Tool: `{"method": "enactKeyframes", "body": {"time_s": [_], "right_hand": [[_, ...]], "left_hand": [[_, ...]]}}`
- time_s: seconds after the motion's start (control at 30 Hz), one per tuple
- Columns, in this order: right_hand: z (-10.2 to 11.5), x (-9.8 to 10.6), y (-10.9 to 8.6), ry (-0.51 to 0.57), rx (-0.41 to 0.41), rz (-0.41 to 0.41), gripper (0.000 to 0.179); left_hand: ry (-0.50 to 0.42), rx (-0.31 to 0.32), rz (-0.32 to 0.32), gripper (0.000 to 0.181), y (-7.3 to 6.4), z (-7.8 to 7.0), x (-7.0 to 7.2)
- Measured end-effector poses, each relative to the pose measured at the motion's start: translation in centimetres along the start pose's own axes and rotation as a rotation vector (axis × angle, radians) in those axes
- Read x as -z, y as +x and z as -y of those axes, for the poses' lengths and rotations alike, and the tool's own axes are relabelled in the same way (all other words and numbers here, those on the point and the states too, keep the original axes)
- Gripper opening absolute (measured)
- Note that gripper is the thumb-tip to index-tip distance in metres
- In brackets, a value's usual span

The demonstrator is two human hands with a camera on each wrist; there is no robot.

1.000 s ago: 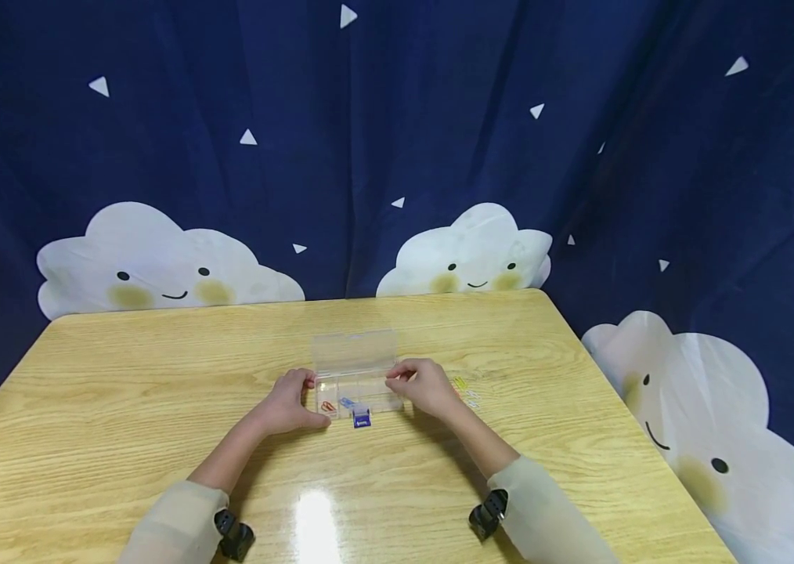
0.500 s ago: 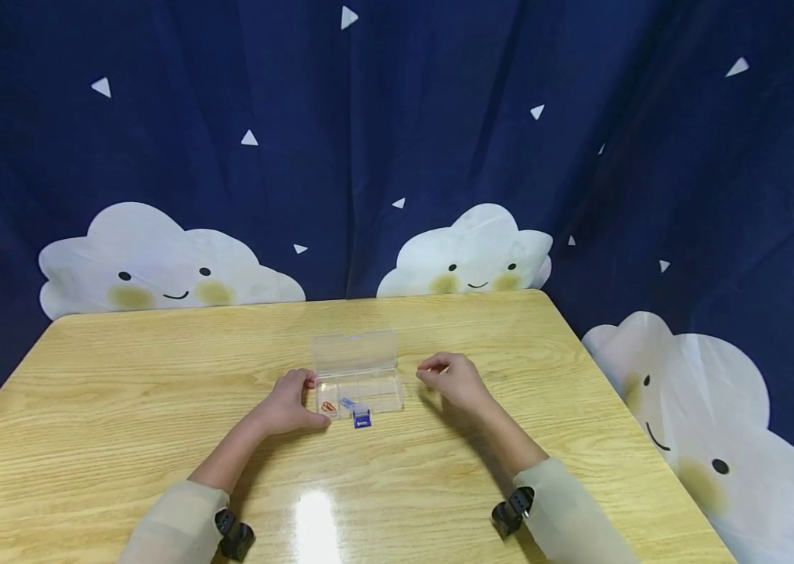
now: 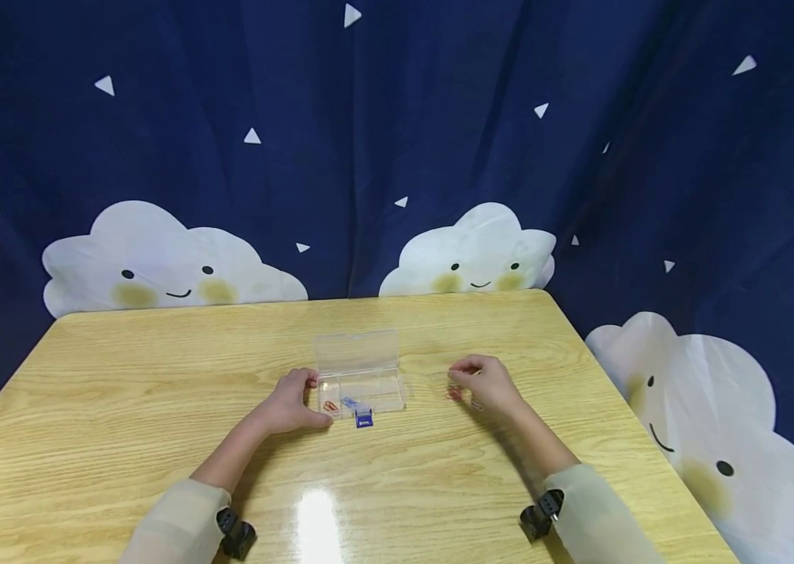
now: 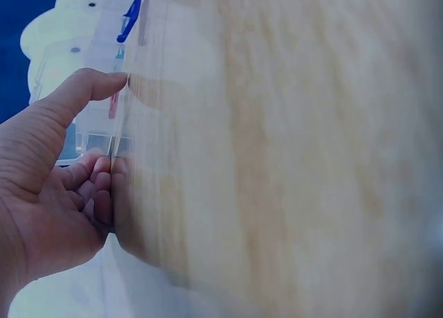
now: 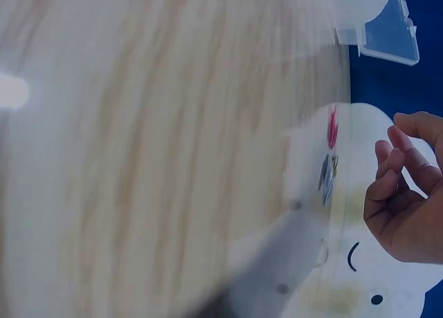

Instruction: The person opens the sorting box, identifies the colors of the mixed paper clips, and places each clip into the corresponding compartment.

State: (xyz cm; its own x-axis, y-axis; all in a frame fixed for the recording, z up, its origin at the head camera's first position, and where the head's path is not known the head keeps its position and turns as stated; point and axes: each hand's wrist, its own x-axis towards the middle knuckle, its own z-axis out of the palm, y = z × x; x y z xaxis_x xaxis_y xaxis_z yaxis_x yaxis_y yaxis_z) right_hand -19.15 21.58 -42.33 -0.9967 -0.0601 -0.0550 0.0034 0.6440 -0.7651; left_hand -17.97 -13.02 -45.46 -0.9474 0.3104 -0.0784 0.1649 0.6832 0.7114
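A clear plastic compartment box (image 3: pixel 371 384) lies on the table with its lid (image 3: pixel 356 354) raised. Red paper clips (image 3: pixel 330 406) are in its left compartment, and blue ones (image 3: pixel 350 403) lie beside them. My left hand (image 3: pixel 291 405) grips the box's left end, thumb at the front edge and fingers curled at the side. My right hand (image 3: pixel 489 384) hovers right of the box over loose paper clips, its fingers loosely bent with nothing visible between them. In the right wrist view, pink-red clips (image 5: pixel 333 127) and pale clips (image 5: pixel 327 179) lie beside that hand.
A blue latch (image 3: pixel 364 418) sticks out at the box's front edge. The wooden table (image 3: pixel 178 376) extends around both hands. Behind it hangs a dark blue curtain (image 3: pixel 284 157) printed with clouds. A black wrist camera (image 3: pixel 541 515) sits on the right sleeve.
My right hand has moved away from the box's right end, rightward to above the loose paper clips. My left hand stays on the box.
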Motion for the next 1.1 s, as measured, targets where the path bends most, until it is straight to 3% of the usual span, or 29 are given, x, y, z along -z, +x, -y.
{"method": "enactKeyframes", "body": {"time_s": [0.4,0.9,1.1], "right_hand": [[-2.8,1.6,-0.1,0.005,-0.066,0.008,0.019],[-5.2,2.2,-0.7,-0.041,-0.078,0.045,0.018],[-5.2,2.5,-1.1,-0.053,-0.071,0.058,0.014]], "left_hand": [[-0.011,-0.006,0.011,0.068,0.0,-0.1,0.2],[0.002,0.003,0.006,0.068,0.0,0.0,0.0],[0.005,-0.005,0.008,0.069,-0.1,-0.1,0.1]]}}
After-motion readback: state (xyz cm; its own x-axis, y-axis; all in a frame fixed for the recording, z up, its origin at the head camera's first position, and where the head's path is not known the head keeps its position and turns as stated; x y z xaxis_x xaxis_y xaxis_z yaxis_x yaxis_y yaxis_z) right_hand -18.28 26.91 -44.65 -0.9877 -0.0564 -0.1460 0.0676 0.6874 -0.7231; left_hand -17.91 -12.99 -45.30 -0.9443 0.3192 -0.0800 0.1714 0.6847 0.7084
